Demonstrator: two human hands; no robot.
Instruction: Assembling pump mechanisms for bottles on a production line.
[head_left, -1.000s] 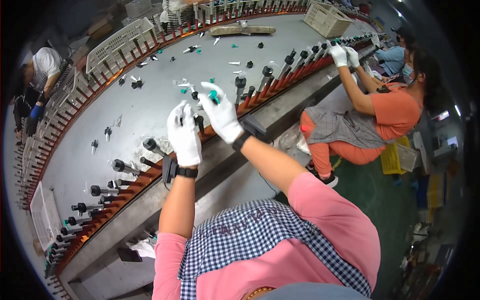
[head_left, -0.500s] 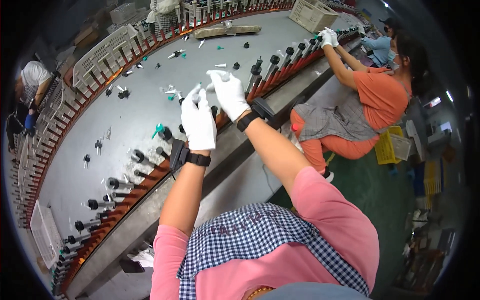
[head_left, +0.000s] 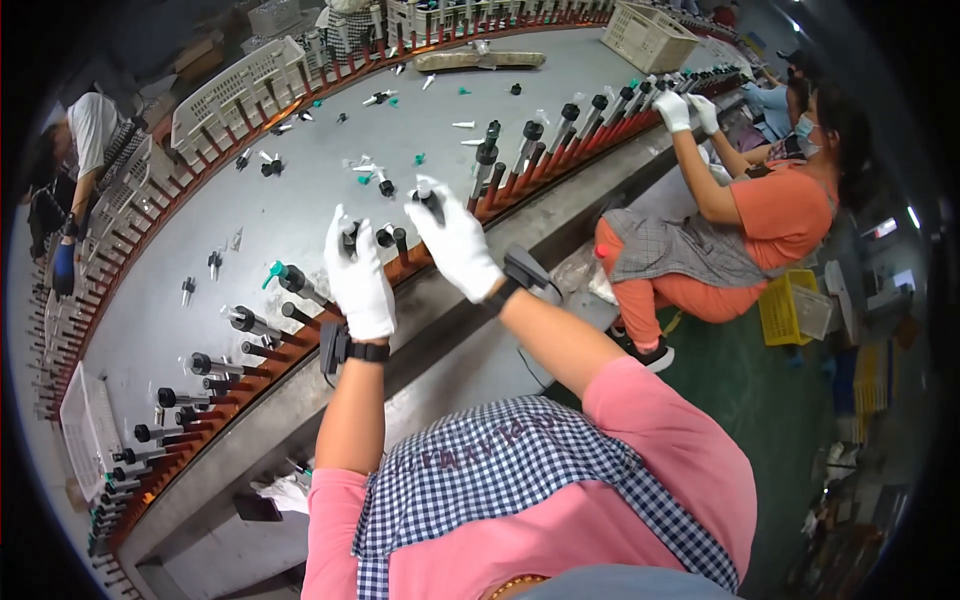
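My left hand [head_left: 362, 285], in a white glove, has its thumb and fingers closed around a dark cylindrical part [head_left: 350, 238] above the row of pegs. To its right, my white-gloved right hand [head_left: 455, 238] grips a black fitting [head_left: 428, 203] between thumb and fingers. Between the hands are a peg with a black top [head_left: 401, 243] and a small black piece [head_left: 385, 236]. Nearest my left hand on the other side stands a clear-and-black tube assembly with a green tip [head_left: 290, 277]. Black and white fittings [head_left: 384, 183] lie on the grey table beyond my hands.
A curved grey table [head_left: 330, 130] is ringed by red-brown pegs [head_left: 515, 182], many bearing tube assemblies. White crates [head_left: 648, 38] stand along its far side. A co-worker in orange [head_left: 770, 215] works at the right; another person [head_left: 92, 135] leans in at the left.
Both hands have moved apart and down toward the pegs, the left also leftward. Dark parts now show in their fingers. The view has shifted slightly, and the co-worker's hands have separated.
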